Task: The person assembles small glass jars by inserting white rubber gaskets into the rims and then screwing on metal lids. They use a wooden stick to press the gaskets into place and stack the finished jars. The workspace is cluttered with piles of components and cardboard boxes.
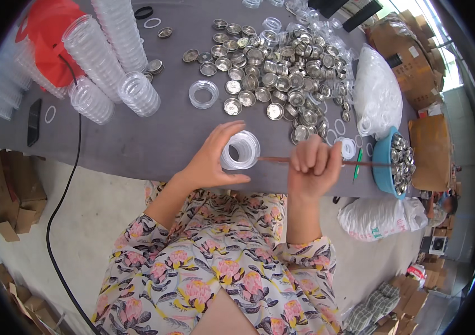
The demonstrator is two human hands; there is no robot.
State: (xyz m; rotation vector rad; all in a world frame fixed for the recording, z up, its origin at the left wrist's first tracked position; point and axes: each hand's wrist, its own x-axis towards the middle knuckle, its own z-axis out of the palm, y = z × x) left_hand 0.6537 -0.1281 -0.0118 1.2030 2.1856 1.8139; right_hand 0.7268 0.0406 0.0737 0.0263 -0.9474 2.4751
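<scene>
A small stack of clear plastic rings or jar bodies [250, 151] stands near the table's front edge. Around its left side curves my left hand [207, 156], open, with the fingers by its far side and the thumb stretched out along the near side. My right hand [314, 164] is closed on a thin brown stick [274, 159] that runs sideways through the fist. The stick's left end reaches the right rim of the stack; whether it touches is hard to see. Beyond them lies another clear plastic ring [203, 94].
A heap of silver metal lids [282, 67] spreads across the far middle. Tall stacks of clear jars [89, 50] stand far left, beside a red bag [53, 39]. At right are a blue basin [383, 164] of lids, a clear bag [377, 89] and a green pen-like tool [357, 164].
</scene>
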